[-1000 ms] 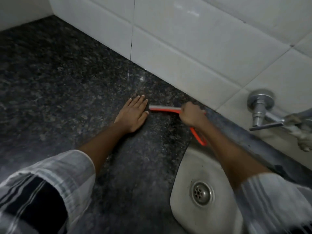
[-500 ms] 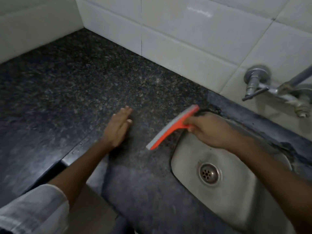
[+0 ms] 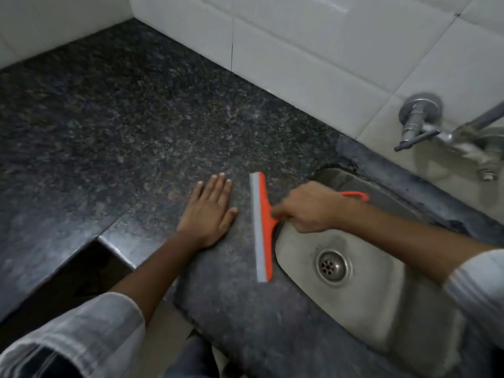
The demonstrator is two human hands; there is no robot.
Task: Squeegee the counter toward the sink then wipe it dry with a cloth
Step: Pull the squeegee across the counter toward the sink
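Observation:
An orange squeegee [image 3: 261,227] with a grey rubber blade lies across the dark speckled granite counter [image 3: 131,126], just left of the steel sink [image 3: 362,293]. Its blade runs near to far, parallel to the sink's left rim. My right hand [image 3: 308,211] is closed around its orange handle above the sink's far left corner; the handle's loop sticks out behind the hand. My left hand [image 3: 210,211] rests flat on the counter, fingers apart, a little left of the blade. No cloth is in view.
White wall tiles [image 3: 313,58] back the counter. A metal tap [image 3: 420,124] juts from the wall above the sink at the right. The sink drain [image 3: 332,266] sits mid-basin. The counter's front edge steps back in a notch [image 3: 109,241] at lower left.
The squeegee left the back wall and swung round, its blade now lying near-to-far along the sink's left rim. My left hand stayed flat on the counter. The camera view shifted left.

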